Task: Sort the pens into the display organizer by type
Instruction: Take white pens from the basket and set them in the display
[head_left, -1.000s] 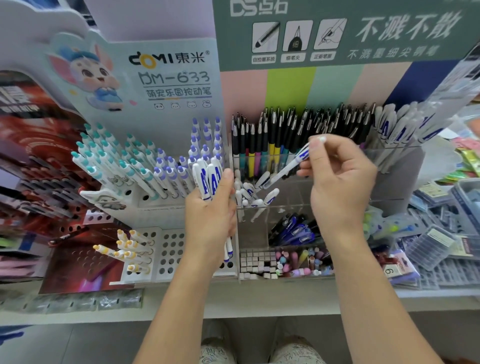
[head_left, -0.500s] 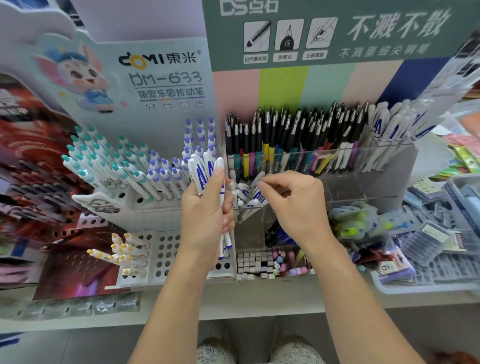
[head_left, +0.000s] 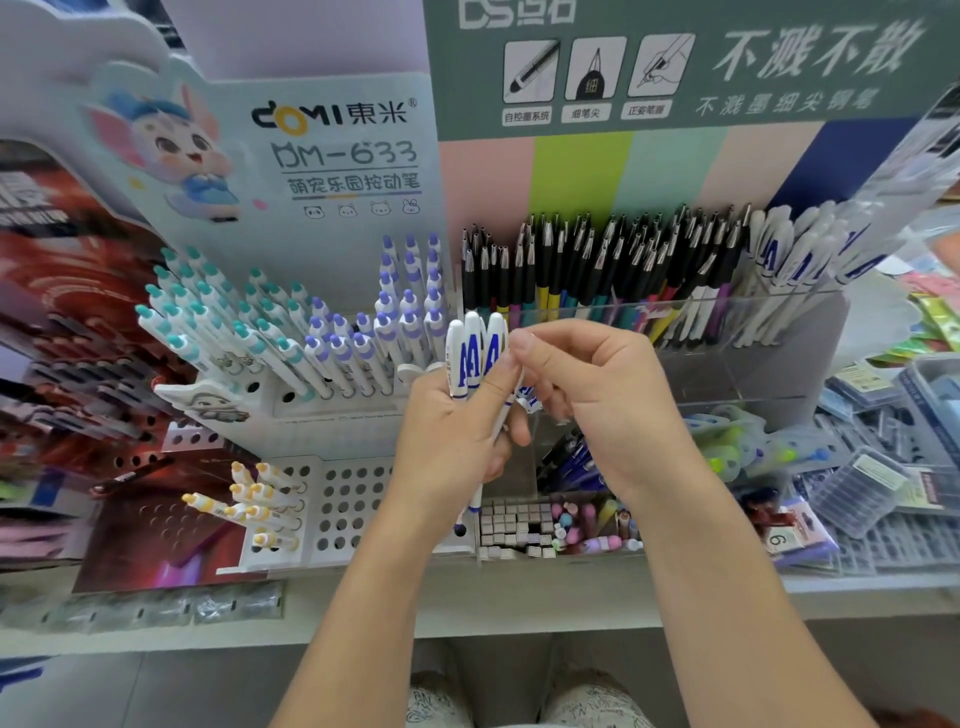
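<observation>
My left hand (head_left: 452, 441) grips a bundle of white pens with blue lettering (head_left: 474, 358), caps upward, in front of the displays. My right hand (head_left: 597, 395) is pressed against the bundle from the right, its fingertips pinching a white pen (head_left: 506, 410) at the bundle's edge. Behind, a clear organizer (head_left: 753, 353) holds black-capped pens (head_left: 597, 260) in the middle and matching white-and-blue pens (head_left: 795, 260) at its right end. More white-and-blue pens lie in the clear tray just behind my right hand, mostly hidden.
To the left stands a white holed rack (head_left: 343, 499) with teal-tipped pens (head_left: 208, 312), purple-tipped pens (head_left: 395, 312) and a few yellow-tipped pens (head_left: 254, 504). Below the organizer sit dark blue pens (head_left: 571, 462) and pastel erasers (head_left: 587, 525). Boxed goods (head_left: 883, 483) crowd the right shelf.
My right hand carried a white pen from up high down into the tray area, then over to the bundle. My left hand lifted the bundle slightly toward it.
</observation>
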